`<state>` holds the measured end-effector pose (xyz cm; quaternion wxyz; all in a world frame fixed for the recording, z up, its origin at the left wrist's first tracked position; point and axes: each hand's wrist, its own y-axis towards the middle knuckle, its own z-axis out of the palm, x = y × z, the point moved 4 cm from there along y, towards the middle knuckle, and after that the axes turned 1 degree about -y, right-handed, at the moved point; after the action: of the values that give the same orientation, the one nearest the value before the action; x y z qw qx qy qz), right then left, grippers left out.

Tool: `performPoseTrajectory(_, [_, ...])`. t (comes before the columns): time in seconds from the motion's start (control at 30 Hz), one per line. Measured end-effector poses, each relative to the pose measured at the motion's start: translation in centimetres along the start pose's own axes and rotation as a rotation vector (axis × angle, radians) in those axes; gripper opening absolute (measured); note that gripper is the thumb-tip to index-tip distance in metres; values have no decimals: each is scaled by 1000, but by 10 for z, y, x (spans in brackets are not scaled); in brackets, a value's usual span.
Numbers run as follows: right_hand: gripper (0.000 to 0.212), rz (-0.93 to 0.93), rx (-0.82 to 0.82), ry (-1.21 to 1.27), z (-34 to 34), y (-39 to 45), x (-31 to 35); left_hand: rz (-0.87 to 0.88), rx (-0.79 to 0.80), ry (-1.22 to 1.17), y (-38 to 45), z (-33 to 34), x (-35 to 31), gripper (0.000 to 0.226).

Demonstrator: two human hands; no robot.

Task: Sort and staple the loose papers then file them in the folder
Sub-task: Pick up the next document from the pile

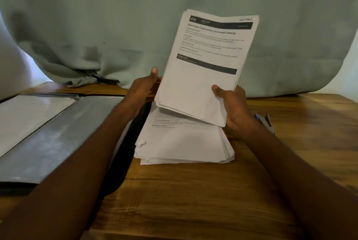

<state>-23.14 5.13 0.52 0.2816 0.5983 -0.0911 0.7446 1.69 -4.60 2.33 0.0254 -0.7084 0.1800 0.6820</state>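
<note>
Forearms come in from the bottom edge, nearest the camera, both reaching to the middle of the wooden table [193,201]. Grey-green cloth [135,17] hangs across the whole back, its bottom edge bunched on the table's far side. Open folder [58,133] lies flat at left, dark spine edge toward the centre, a plastic sleeve with white paper in its far-left half. Stack of loose papers [184,143] sits on the table just right of the folder, edges uneven, one corner curled at left. Held bundle of papers [209,65] is raised above that stack, tilted upright, printed page facing the camera; header reads "Shoe Rack Organization and Insole Cleaning". Left hand [143,88] grip: fingers curled behind the bundle's left edge, thumb pointing up beside it. Right hand [232,108] grip: thumb pressed on the front of the bundle's lower right corner, fingers behind, pinching it. Small dark stapler-like object [266,121] lies on the table just beyond the right wrist, partly hidden; can't tell exactly what it is.
</note>
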Motion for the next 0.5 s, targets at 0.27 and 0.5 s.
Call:
performPoseTrajectory(0.27, [22,-44,54,-71,9,-7,3,9,62,-127,-14,32,7,24])
performPoseTrajectory(0.5, [21,-241,97,-127,16,-25,23,171,42,-273,-10,15,-14,30])
